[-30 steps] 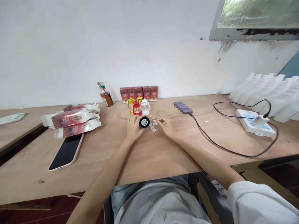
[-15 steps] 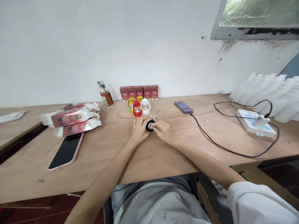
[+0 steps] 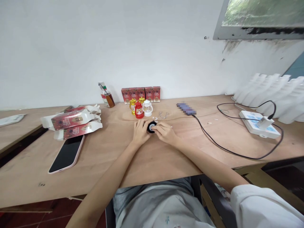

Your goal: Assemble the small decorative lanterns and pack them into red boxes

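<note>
Holding black disc (image 3: 150, 127) in left hand (image 3: 140, 131), fingers curled round its left side. Right hand (image 3: 164, 131) over its pale face, thumb and fingertips pressed together there; cannot tell what is between them. Disc over middle of table (image 3: 152, 167), between near and far edges, partly hidden by right fingers. Just beyond: white bits (image 3: 155, 119), metal bits (image 3: 163, 116). In the way toward far edge: red lantern (image 3: 139, 110), white lantern (image 3: 147, 109), two gold lanterns (image 3: 132, 107), bunched before five red boxes (image 3: 141, 92). Left of boxes, by far edge: bottle (image 3: 108, 100). Toward left edge: opened cartons (image 3: 76, 123), overlapping far end of phone (image 3: 65, 156). On right: blurred purple device (image 3: 186, 108), black cable (image 3: 215, 144), power strip (image 3: 257, 125), white tubes (image 3: 266, 98) toward far edge.
</note>
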Demonstrator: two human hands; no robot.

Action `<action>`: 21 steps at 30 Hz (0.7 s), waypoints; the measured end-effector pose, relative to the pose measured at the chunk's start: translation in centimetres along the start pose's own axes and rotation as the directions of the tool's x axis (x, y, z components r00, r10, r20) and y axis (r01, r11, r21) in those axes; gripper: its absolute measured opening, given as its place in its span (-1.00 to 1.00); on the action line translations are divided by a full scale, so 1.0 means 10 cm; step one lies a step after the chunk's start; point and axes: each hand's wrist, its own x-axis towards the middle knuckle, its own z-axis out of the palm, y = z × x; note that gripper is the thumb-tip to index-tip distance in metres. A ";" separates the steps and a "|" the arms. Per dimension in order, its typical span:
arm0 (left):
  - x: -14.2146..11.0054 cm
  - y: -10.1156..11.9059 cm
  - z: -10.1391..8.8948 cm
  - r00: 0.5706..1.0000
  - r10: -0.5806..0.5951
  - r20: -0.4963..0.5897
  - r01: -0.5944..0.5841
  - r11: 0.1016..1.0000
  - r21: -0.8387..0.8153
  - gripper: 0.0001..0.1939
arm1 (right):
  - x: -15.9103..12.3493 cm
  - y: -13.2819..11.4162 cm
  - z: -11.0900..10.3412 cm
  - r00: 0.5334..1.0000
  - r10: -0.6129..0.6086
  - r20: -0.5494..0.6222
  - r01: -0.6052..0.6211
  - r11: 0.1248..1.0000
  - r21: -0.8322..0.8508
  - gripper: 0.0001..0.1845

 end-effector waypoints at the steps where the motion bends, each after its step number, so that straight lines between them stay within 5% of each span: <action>1: 0.00 -0.01 0.00 1.000 -0.007 -0.004 0.007 1.000 0.007 -0.60 | 0.00 0.01 0.00 1.000 0.018 -0.015 -0.017 1.000 0.009 -0.70; 7: 0.02 -0.02 -0.01 0.998 -0.055 -0.003 0.055 0.998 0.028 -0.57 | -0.02 0.27 -0.06 0.954 0.296 -0.045 -0.297 0.955 -0.011 -0.71; 12: 0.02 -0.02 -0.02 0.998 -0.058 0.005 0.058 0.998 0.036 -0.54 | -0.03 0.56 -0.12 0.839 0.518 0.165 -0.493 0.853 -0.171 -0.81; 15: 0.02 -0.03 -0.01 0.998 -0.055 0.011 0.054 0.998 0.040 -0.55 | -0.03 0.60 -0.13 0.786 0.546 0.289 -0.513 0.838 -0.188 -0.77; 21: 0.02 -0.03 -0.01 0.999 -0.052 0.014 0.052 0.998 0.039 -0.57 | -0.03 0.53 -0.10 0.771 0.480 0.419 -0.400 0.877 -0.267 -0.76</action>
